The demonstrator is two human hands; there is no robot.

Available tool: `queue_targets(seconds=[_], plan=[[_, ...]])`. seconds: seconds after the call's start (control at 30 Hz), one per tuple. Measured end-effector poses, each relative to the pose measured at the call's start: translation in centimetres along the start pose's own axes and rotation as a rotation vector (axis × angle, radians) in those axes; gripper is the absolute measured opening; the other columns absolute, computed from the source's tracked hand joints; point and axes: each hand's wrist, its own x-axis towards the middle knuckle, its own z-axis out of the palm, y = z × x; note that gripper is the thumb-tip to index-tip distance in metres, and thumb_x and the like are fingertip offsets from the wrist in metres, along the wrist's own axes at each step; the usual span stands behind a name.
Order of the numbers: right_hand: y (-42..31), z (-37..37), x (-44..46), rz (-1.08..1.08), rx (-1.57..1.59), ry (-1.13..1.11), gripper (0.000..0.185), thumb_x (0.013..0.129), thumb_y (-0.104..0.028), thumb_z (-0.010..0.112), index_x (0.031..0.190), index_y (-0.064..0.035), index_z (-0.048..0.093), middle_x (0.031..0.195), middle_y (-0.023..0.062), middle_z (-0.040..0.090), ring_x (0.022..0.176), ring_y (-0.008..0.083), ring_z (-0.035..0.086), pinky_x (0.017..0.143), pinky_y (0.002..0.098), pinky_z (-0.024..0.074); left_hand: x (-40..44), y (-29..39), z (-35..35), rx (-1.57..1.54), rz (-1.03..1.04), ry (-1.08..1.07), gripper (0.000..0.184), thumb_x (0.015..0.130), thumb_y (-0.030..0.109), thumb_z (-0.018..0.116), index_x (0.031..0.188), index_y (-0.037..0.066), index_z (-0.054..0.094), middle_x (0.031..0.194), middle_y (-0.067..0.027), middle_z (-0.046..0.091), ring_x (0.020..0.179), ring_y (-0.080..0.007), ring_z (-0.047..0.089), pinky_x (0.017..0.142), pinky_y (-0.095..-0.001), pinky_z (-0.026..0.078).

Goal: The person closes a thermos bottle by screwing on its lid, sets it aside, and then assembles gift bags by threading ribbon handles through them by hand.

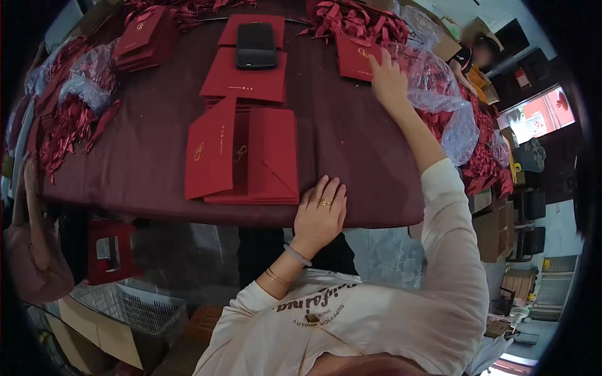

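My left hand (321, 213) lies at the table's front edge with fingers stretched out and nothing held. It wears a ring and bracelets and rests beside a stack of red paper envelopes (276, 156). Standing partly opened on that stack's left side is a red folded card with gold print (212, 150). At the upper right, my right hand (390, 81) reaches out, its fingers apart and touching the right side of another red card pile (356, 57). A black phone (256, 45) sits on further red cards (244, 76) at the back middle.
Red ribbon bundles (357, 22) and plastic wrapping (461, 135) crowd the right side. More ribbons (69, 131) and a red card stack (141, 41) are on the left. Another person's arm (34, 213) shows at the left edge; a further person (464, 62) is at the upper right.
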Motion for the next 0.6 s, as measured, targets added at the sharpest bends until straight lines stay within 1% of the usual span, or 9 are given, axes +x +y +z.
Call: queue_targets(seconds=[0.03,0.1,0.17,0.23,0.3,0.37,0.4,0.53,0.6], plan=[[0.0,0.8,0.1,-0.006,0.000,-0.007,0.056,0.077,-0.021,0.060,0.131,-0.0160,0.044,0.129,0.0145,0.044,0.108,0.0319,0.054,0.081,0.0470,0.0492,-0.1,0.0,0.0,0.011,0.008,0.000,0.026,0.083,0.019,0.059,0.105,0.006,0.061,0.115,-0.0087,0.057,0.113,-0.0261,0.051,0.088,-0.0382,0.043],[0.2,2.8,0.3,-0.298,0.005,0.197,0.060,0.077,-0.019,0.060,0.135,-0.0195,0.040,0.140,0.0114,0.036,0.114,0.0335,0.052,0.091,0.0511,0.0425,-0.3,0.1,0.0,0.021,0.014,-0.009,0.026,0.083,0.019,0.059,0.105,0.006,0.062,0.116,-0.0090,0.057,0.113,-0.0261,0.052,0.088,-0.0381,0.043],[0.6,3.7,0.7,-0.231,0.012,0.038,0.066,0.078,-0.019,0.060,0.138,-0.0209,0.034,0.145,0.0107,0.033,0.122,0.0312,0.047,0.100,0.0542,0.0341,-0.2,-0.1,-0.1,0.036,0.027,-0.009,0.027,0.082,0.020,0.058,0.105,0.006,0.062,0.116,-0.0088,0.057,0.113,-0.0261,0.052,0.088,-0.0380,0.043],[1.8,5.3,1.1,-0.157,0.154,-0.161,0.063,0.079,-0.018,0.059,0.138,-0.0194,0.035,0.139,0.0133,0.041,0.118,0.0311,0.050,0.097,0.0548,0.0366,-0.3,0.0,0.0,0.030,0.021,-0.015,0.028,0.082,0.020,0.058,0.106,0.006,0.061,0.116,-0.0088,0.057,0.113,-0.0260,0.052,0.088,-0.0380,0.043],[2.4,5.8,1.8,-0.173,0.074,-0.149,0.054,0.082,-0.015,0.053,0.135,-0.0130,0.038,0.132,0.0149,0.048,0.112,0.0316,0.054,0.094,0.0495,0.0418,-0.3,-0.1,0.0,0.026,0.013,-0.018,0.029,0.082,0.021,0.058,0.107,0.006,0.061,0.117,-0.0087,0.056,0.113,-0.0260,0.052,0.088,-0.0379,0.043],[3.2,6.3,2.5,-0.083,0.206,0.248,0.040,0.085,-0.015,0.049,0.124,-0.0048,0.046,0.118,0.0107,0.056,0.100,0.0266,0.060,0.079,0.0420,0.0494,-0.4,-0.1,0.1,0.026,0.019,-0.026,0.030,0.082,0.021,0.058,0.108,0.006,0.060,0.118,-0.0089,0.056,0.113,-0.0258,0.051,0.089,-0.0381,0.043],[3.4,6.8,2.8,-0.130,0.038,0.429,0.035,0.084,-0.013,0.047,0.118,-0.0023,0.048,0.105,0.0104,0.059,0.092,0.0241,0.061,0.071,0.0360,0.0517,-0.4,0.0,0.1,0.029,0.013,-0.025,0.030,0.082,0.021,0.058,0.108,0.006,0.060,0.118,-0.0089,0.056,0.113,-0.0258,0.051,0.089,-0.0381,0.043],[2.7,8.5,2.1,-0.237,-0.078,0.073,0.032,0.081,-0.014,0.050,0.111,-0.0033,0.053,0.092,0.0120,0.058,0.087,0.0270,0.061,0.068,0.0389,0.0509,-0.5,-0.1,-0.1,0.027,0.022,-0.049,0.031,0.081,0.021,0.058,0.109,0.006,0.060,0.119,-0.0090,0.056,0.114,-0.0253,0.051,0.089,-0.0387,0.043],[2.2,8.3,2.3,-0.196,-0.064,0.059,0.032,0.080,-0.014,0.051,0.110,-0.0032,0.053,0.092,0.0122,0.058,0.087,0.0281,0.061,0.069,0.0403,0.0503,-0.3,-0.1,0.0,0.020,0.008,-0.056,0.031,0.081,0.021,0.058,0.108,0.006,0.060,0.118,-0.0091,0.056,0.114,-0.0252,0.051,0.089,-0.0390,0.043]])
